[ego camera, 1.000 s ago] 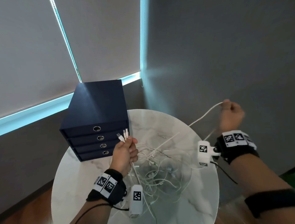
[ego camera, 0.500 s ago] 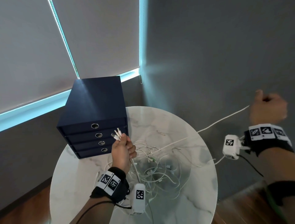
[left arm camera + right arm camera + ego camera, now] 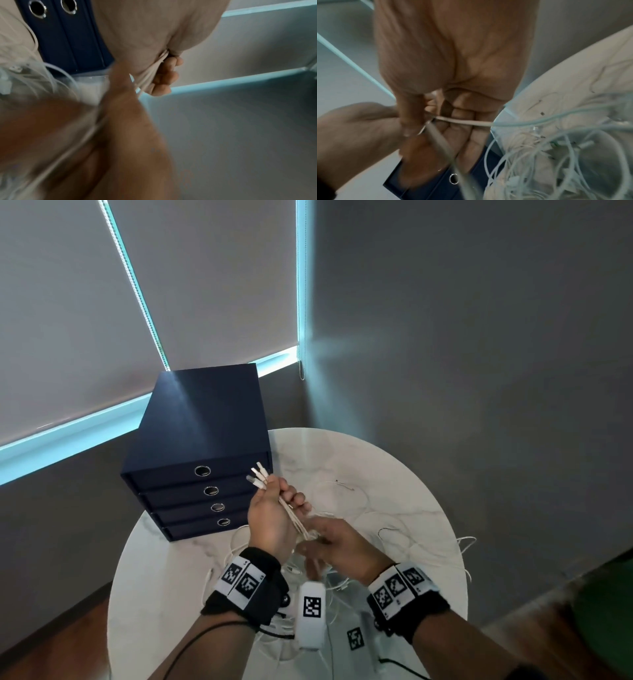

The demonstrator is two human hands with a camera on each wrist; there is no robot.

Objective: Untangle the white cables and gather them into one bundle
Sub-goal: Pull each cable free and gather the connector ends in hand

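Whereas half a second earlier the right hand (image 3: 337,537) was flung out well beyond the round marble table (image 3: 394,474) with one white cable drawn taut, we found it back at the centre, just below the left hand (image 3: 270,518). We noted the left hand's fingers (image 3: 169,77) curled round a sheaf of white cables (image 3: 297,520), their connector ends (image 3: 257,474) fanned out above the fist in front of the navy drawer unit (image 3: 202,446), as before. We saw the right hand's thumb and fingers pinching a cable (image 3: 464,121) beside the left palm. We judged that the freed cable was being passed into the held bundle. A loose tangle of cables (image 3: 547,148) remained on the table beneath both hands, so we judged the task to be well short of finished.
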